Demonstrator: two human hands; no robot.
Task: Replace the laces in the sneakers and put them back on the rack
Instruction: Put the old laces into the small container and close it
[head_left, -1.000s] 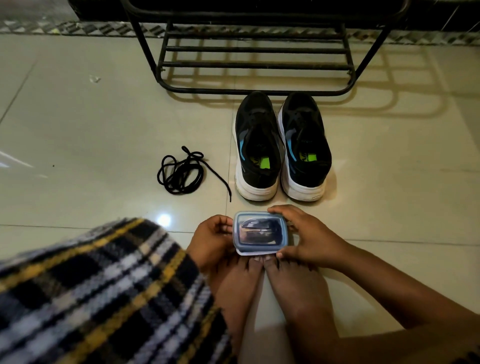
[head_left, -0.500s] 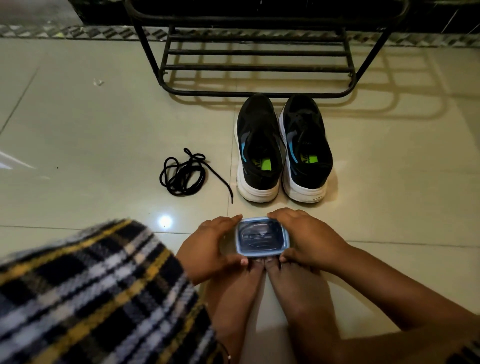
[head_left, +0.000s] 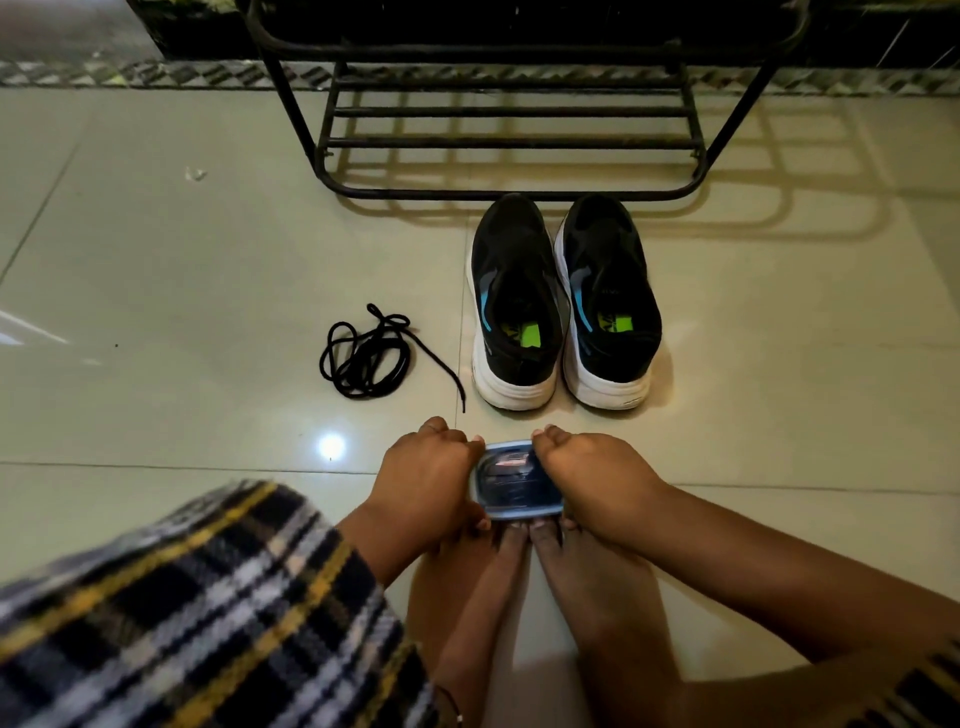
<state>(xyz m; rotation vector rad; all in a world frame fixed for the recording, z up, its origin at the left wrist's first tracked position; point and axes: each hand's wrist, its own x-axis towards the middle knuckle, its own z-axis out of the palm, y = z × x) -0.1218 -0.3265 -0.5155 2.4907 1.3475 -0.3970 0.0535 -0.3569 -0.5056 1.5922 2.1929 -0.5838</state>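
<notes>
With the left hand (head_left: 423, 475) and right hand (head_left: 589, 480) both clamped on the small box (head_left: 511, 488), its lid may pop suddenly, spilling whatever it holds across the floor (head_left: 208, 260).

Single head-worn wide-angle view, looking forward and steeply down at the floor (head_left: 156, 322), hands (head_left: 423, 475) close below, shoe rack (head_left: 509, 111) farther ahead at top

Rack (head_left: 519, 111) at far floor (head_left: 182, 270) edge; sneakers (head_left: 566, 306) just before it, side by side; laces (head_left: 369, 353) left of sneakers; container (head_left: 514, 483) nearest, between hands (head_left: 426, 483).
</notes>
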